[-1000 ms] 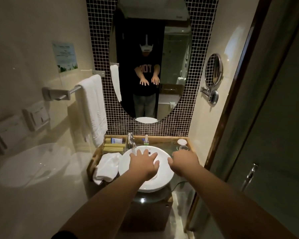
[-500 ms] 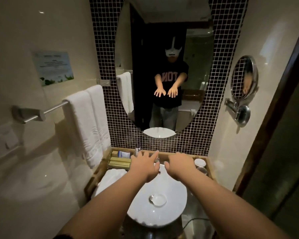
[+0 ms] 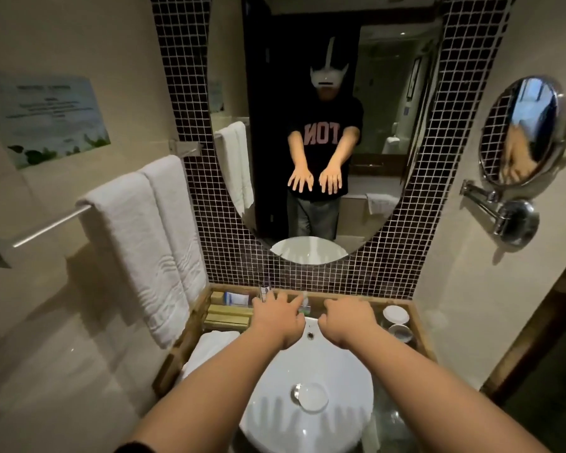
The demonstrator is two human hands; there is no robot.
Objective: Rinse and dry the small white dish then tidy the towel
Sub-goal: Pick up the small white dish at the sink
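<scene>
- Compared with a second ago, both arms have reached further in: the hands that hung over the middle of the basin (image 3: 307,429) now hover past its far rim, and the whole counter has come closer and lower in view.
- The left hand (image 3: 276,317) is flat, palm down, fingers spread and holding nothing; it covers most of the tap, so only a sliver of metal shows beyond its fingertips.
- The right hand (image 3: 348,322) is also empty, palm down, its fingers curled loosely under rather than spread.
- The basin under the forearms holds only its drain plug (image 3: 309,396); I can't tell whether there is water in it.
- The wooden tray (image 3: 417,325) around the basin carries, left of the left hand, a small packet (image 3: 237,298) and some yellowish boxes (image 3: 226,317), with a folded white towel (image 3: 209,351) nearer, just beneath the left forearm.
- The small white dish (image 3: 395,314) sits in the tray's far right corner, just right of the right hand and not touched by it; a cup (image 3: 400,332) stands beside it on the near side.
- Two more white towels hang on the rail (image 3: 46,225), well left of the left hand.
</scene>
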